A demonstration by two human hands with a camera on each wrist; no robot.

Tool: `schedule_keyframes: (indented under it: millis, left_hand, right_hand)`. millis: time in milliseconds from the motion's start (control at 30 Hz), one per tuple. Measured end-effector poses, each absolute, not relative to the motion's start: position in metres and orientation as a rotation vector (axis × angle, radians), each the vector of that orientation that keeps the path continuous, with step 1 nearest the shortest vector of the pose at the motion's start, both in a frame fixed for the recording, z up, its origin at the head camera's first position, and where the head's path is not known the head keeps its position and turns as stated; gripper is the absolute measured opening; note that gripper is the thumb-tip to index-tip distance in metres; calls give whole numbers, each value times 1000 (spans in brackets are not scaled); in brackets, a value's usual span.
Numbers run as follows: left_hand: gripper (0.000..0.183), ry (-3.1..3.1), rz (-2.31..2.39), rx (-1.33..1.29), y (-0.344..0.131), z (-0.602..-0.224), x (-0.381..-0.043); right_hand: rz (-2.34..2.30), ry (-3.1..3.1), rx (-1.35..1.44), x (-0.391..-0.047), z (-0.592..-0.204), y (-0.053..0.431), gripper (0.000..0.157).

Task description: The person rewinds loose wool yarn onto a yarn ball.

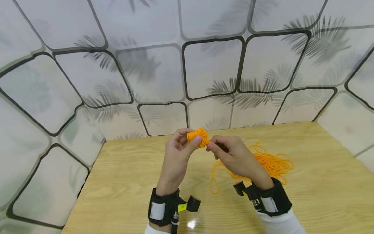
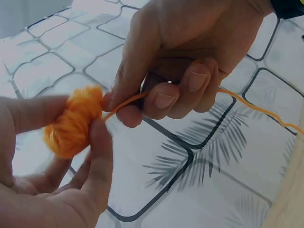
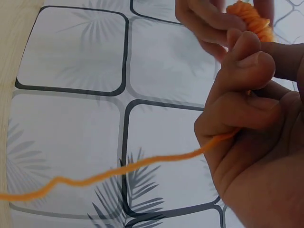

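Biggest thing here is the wall (image 1: 213,71), pale panels outlined in black with palm-leaf shadows, and below it the light wood-grain counter (image 1: 125,182). On the counter, toward the right, sits a loose heap of orange yarn (image 1: 273,164), all loops and tangles, one long loop straying out on its left. Up come the hands, both lifted over the counter! The left hand (image 1: 179,154) has its thumb on the near face and its fingers curled behind, a firm hold on the wound yarn ball (image 1: 202,132), raised between the hands near the counter's far edge. The right hand (image 1: 238,157) is nearly closed, thumb and fingers pinching right at the ball's edge; whether those tips touch the ball, I can't tell. Smallest of all, the single yarn strand (image 3: 161,157) leaves the ball, threads through the right hand's curled fingers and trails out the other side. So, by the look of it, we're mid-winding, with plenty of loose yarn to go. The next move, I'd judge, calls for a steady left hold while the right carries the strand round the ball, snug but not tight, letting slack slip through.
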State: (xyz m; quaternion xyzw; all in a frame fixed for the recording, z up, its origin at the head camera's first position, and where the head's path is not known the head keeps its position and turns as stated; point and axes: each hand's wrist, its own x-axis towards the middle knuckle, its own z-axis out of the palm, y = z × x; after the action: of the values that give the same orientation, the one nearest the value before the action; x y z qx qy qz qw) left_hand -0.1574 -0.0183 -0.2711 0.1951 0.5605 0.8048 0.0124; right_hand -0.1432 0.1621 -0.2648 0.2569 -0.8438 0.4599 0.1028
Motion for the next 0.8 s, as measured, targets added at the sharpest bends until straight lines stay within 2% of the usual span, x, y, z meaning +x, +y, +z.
schedule_keyframes:
  millis: [133, 233, 433, 633, 800]
  left_hand:
    - [37, 1986, 2484, 575, -16, -274, -158]
    - [32, 2141, 2299, 639, -16, -275, -160]
    - [27, 1912, 1950, 796, -23, -278, -159]
    - [37, 1619, 2140, 721, -24, -270, -168]
    - [38, 1520, 2374, 582, -19, -270, -167]
  right_hand:
    - [1409, -2490, 767, -139, -262, 162, 11]
    - [1473, -2456, 783, -137, -258, 165, 8]
    - [1519, -2342, 716, -147, -262, 167, 7]
    - [1454, -2341, 644, -165, -266, 165, 13]
    - [1370, -2373, 620, -162, -271, 160, 16]
